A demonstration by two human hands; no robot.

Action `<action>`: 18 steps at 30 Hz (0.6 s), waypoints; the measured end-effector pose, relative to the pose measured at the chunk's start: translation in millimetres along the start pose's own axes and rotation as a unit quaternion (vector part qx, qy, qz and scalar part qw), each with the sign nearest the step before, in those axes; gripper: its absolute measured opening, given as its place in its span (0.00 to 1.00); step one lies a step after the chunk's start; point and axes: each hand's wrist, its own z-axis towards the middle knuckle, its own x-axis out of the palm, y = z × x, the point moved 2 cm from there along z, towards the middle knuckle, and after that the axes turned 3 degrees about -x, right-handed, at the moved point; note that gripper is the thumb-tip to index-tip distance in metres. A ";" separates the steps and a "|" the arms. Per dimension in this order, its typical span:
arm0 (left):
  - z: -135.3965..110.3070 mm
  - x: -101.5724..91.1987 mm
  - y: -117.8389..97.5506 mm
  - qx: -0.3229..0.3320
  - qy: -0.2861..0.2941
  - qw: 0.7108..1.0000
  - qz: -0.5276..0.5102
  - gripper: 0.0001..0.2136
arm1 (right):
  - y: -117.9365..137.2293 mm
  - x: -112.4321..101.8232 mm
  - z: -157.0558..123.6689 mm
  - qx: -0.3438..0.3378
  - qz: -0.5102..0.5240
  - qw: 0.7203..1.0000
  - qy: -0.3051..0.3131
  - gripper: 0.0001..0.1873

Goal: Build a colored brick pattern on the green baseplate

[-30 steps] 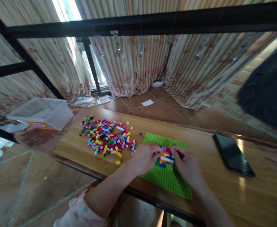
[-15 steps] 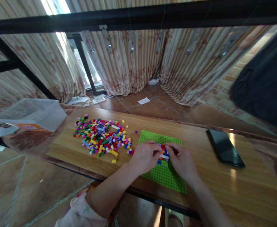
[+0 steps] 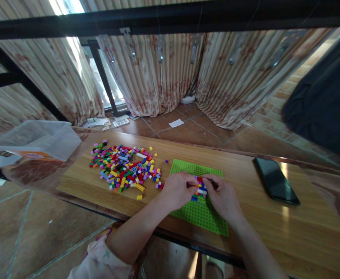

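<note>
A green baseplate (image 3: 199, 215) lies on the wooden table (image 3: 274, 228) in front of me. A small cluster of coloured bricks (image 3: 199, 189) sits on the plate between my hands. My left hand (image 3: 178, 190) is closed in a pinch at the cluster's left side, fingertips touching the bricks. On the cluster's right side my right hand (image 3: 222, 195) is pinched too, its fingertips on the top bricks. What each pinch holds is too small to name. A heap of loose coloured bricks (image 3: 123, 168) lies to the left of the plate.
A clear plastic tub (image 3: 36, 139) stands at the table's far left. A black phone (image 3: 274, 180) lies face up to the right. Black metal bars (image 3: 170, 19) cross overhead. Curtains and a tiled floor lie beyond the table; a dark cloth hangs at the right.
Both hands stay pinched on the brick cluster with only small finger shifts. The camera view has drifted slightly, so the scene sits a little further left and lower than before.
</note>
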 end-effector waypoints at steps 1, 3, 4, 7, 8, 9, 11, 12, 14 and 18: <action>-0.1 0.1 0.4 0.001 0.002 1.000 -0.001 0.08 | -0.2 0.0 -0.1 0.000 -0.001 1.000 0.000 0.20; -0.4 0.2 1.4 0.002 0.004 1.000 -0.002 0.08 | -0.1 -0.1 -0.3 -0.002 0.001 1.000 0.001 0.20; -0.6 0.0 2.1 0.000 0.003 1.000 -0.002 0.09 | 0.1 -0.3 -0.4 -0.003 0.002 1.000 0.001 0.20; -1.5 -2.6 4.6 -0.010 -0.005 1.000 -0.004 0.10 | 1.5 -1.3 -0.1 0.000 0.006 1.000 0.001 0.20; -1.8 -3.9 5.4 -0.014 -0.005 1.000 -0.005 0.11 | 1.8 -1.7 0.1 0.004 0.008 1.000 0.002 0.21; -2.1 -5.1 6.1 -0.017 -0.004 1.000 -0.006 0.11 | 2.0 -2.2 0.3 0.010 0.012 1.000 0.002 0.21; -2.6 -7.6 6.9 -0.019 -0.001 1.000 -0.011 0.11 | 1.5 -3.3 0.8 0.025 0.024 0.999 0.005 0.21; -2.9 -8.6 6.9 -0.018 -0.001 1.000 -0.013 0.11 | 0.9 -3.9 0.9 0.034 0.034 0.999 0.006 0.21; -3.5 -9.8 6.2 -0.012 -0.002 1.000 -0.011 0.11 | -1.0 -4.6 0.8 0.054 0.073 0.996 0.015 0.21; -5.6 -10.0 3.4 -0.004 0.004 1.000 0.017 0.12 | -5.5 -3.8 -0.1 0.090 0.177 0.978 0.061 0.23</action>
